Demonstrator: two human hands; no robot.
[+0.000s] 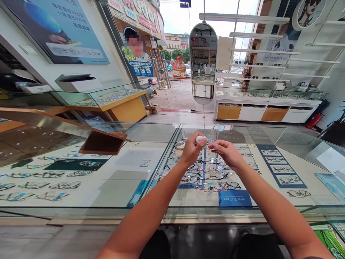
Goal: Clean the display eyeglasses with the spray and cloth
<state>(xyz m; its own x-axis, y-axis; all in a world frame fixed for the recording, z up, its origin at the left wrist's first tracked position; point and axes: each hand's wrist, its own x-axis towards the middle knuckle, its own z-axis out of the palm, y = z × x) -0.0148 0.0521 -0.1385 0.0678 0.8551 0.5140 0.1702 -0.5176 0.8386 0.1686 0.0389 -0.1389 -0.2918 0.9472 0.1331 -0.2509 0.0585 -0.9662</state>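
Observation:
My left hand (pixel 192 148) is closed around a small white rounded thing (pixel 199 139), whose kind I cannot make out. Close by on the right, my right hand (pixel 225 150) has its thumb and fingertips pinched together; whatever they hold is too small to tell. The two hands are a little apart, above a glass display counter (pixel 172 212). Beneath them, seen through the glass, lie rows of eyeglasses (pixel 215 175) on a pale surface with blue strips. A blue card (pixel 235 199) with white print lies in front of those rows.
At the left, a brown wooden tray-like piece (pixel 104 143) rests over the glass. More eyeglasses (pixel 58 185) lie beneath it, and others sit on a dark blue display board (pixel 281 165) at right. An oval mirror (pixel 204 64) stands beyond the counter, before a shelved white cabinet (pixel 252 112).

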